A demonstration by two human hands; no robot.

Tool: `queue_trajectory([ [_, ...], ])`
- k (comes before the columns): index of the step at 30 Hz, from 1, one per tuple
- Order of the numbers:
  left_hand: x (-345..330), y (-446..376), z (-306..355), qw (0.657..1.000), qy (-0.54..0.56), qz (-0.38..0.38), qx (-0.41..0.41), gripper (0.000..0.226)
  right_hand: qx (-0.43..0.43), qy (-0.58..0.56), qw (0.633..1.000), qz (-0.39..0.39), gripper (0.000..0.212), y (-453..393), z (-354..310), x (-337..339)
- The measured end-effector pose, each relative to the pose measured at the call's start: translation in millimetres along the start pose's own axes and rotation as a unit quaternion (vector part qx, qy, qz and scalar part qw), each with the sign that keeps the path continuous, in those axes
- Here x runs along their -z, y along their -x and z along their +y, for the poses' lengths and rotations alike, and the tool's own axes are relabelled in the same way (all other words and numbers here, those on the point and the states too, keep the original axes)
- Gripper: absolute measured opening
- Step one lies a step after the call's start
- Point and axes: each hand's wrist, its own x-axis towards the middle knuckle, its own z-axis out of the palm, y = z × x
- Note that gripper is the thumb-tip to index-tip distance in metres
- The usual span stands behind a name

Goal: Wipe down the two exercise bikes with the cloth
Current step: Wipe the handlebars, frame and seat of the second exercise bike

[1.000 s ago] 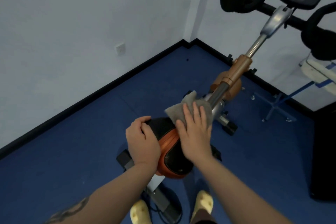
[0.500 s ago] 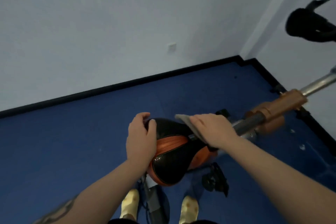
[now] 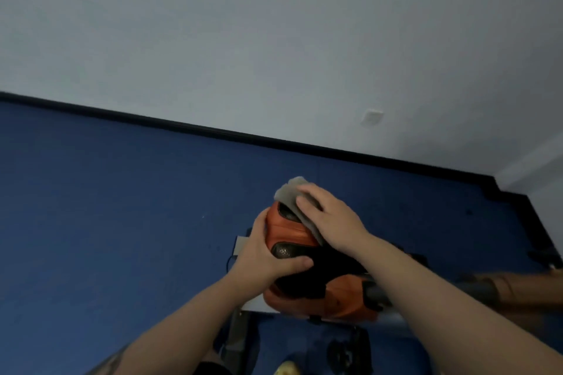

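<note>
The cloth (image 3: 294, 201), grey and folded, lies over the far end of the saddle (image 3: 292, 231), an orange and black seat low in the middle of the view. The right hand (image 3: 330, 219) presses it down with fingers laid nearly flat; whether the thumb pinches the cloth's edge cannot be told. The left hand (image 3: 268, 256) grips the saddle's near left side, thumb curled over the black top, steadying it.

The step in hand looks like wiping the saddle of one bike. The next move probably calls for drawing the cloth along the top and down the sides while the left hand braces the seat, then shifting that hand so the patch under it gets wiped too.

Much is out of view. The frame tube (image 3: 377, 295) runs off right behind the right forearm, and the handlebars and second bike do not show. The base at the bottom edge is dark and blurred. Blue floor (image 3: 122, 207) and a pale wall (image 3: 274, 39) fill the rest.
</note>
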Motion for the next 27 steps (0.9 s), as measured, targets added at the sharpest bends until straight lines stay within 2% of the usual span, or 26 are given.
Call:
queue_trajectory([
  [3, -1, 0, 0, 1.000, 0.010, 0.004, 0.000, 0.099, -0.014, 0.096, 0.995, -0.022, 0.036, -27, -18, -6],
  [6, -1, 1, -3, 1.000, -0.007, 0.018, 0.015, 0.089, 0.128, 0.198, 0.971, -0.042, 0.041, -14, -10, -11],
  [8, -1, 0, -4, 1.000, -0.017, 0.010, 0.007, 0.079, 0.176, 0.192, 0.962, -0.082, 0.042, -6, 0, -5],
  [9, -1, -2, -4, 1.000, -0.021, 0.009, 0.010, 0.079, 0.161, 0.162, 0.969, -0.093, 0.040, -13, 1, -1],
  [11, -1, -3, -3, 0.999, -0.017, 0.016, 0.028, 0.084, 0.055, 0.072, 0.991, -0.096, 0.034, -39, -10, 2],
  [12, -1, -3, -3, 0.999, -0.011, 0.019, 0.031, 0.086, -0.009, 0.054, 0.993, -0.106, 0.032, -52, -21, 1],
  [13, -1, -2, -4, 0.999, -0.005, 0.019, 0.030, 0.089, -0.034, 0.075, 0.989, -0.125, 0.031, -58, -30, -3],
  [14, -1, -2, -4, 0.999, -0.001, 0.018, 0.028, 0.092, -0.022, 0.124, 0.982, -0.140, 0.031, -60, -38, -7],
  [16, -3, 0, -5, 1.000, -0.001, 0.019, 0.021, 0.095, 0.074, 0.233, 0.963, -0.115, 0.029, -45, -33, -15],
  [18, -3, 0, -7, 1.000, -0.007, 0.015, 0.002, 0.083, 0.186, 0.243, 0.949, -0.081, 0.041, -22, -18, -11],
  [19, -3, -1, -7, 1.000, -0.006, 0.010, 0.000, 0.082, 0.201, 0.210, 0.952, -0.094, 0.042, -20, -11, -4],
  [20, -2, -1, -7, 1.000, 0.001, 0.009, 0.009, 0.086, 0.174, 0.169, 0.963, -0.116, 0.038, -23, -7, 3],
  [22, -1, -3, -7, 0.999, 0.019, 0.013, 0.027, 0.098, 0.055, 0.101, 0.985, -0.128, 0.029, -41, -14, 6],
  [24, -1, -3, -8, 0.999, 0.020, 0.012, 0.030, 0.099, -0.032, 0.124, 0.986, -0.107, 0.031, -55, -28, -4],
  [25, -2, -2, -9, 0.999, 0.016, 0.014, 0.031, 0.099, -0.034, 0.169, 0.981, -0.088, 0.032, -56, -32, -14],
  [27, -3, -1, -10, 0.999, 0.009, 0.022, 0.028, 0.098, 0.072, 0.246, 0.966, -0.026, 0.033, -37, -28, -26],
])
